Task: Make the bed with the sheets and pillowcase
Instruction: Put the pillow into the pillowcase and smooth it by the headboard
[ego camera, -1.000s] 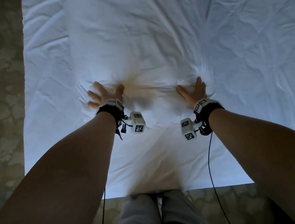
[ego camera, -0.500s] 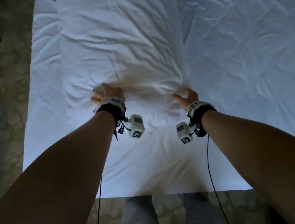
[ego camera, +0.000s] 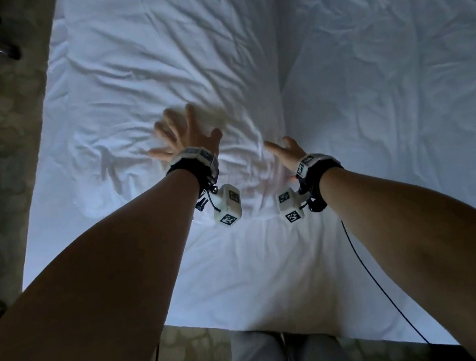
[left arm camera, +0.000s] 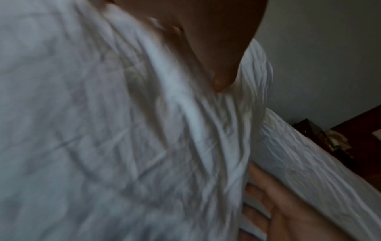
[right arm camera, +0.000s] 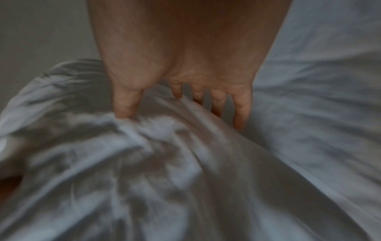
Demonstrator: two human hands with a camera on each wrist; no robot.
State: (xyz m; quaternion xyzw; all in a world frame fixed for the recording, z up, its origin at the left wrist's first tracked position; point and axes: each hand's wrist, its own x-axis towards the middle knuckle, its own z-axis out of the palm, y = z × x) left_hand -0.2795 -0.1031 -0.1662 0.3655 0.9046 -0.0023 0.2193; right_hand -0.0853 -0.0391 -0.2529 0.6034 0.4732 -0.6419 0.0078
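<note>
Sheet [ego camera: 175, 57] white, creased; left hand [ego camera: 185, 133], right hand [ego camera: 288, 150] spread flat.

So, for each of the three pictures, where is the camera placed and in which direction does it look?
Head: worn on the head, looks forward and down at the white sheet; shows both forearms, left hand, right hand, legs.
Left wrist: sits on the left wrist, looks along the left hand over wrinkled sheet toward a wall; the right hand shows low in the picture.
Right wrist: sits on the right wrist, looks along the palm and spread fingers at bunched sheet.
Shared: all show the sheet; head and left wrist both show both hands.
</note>
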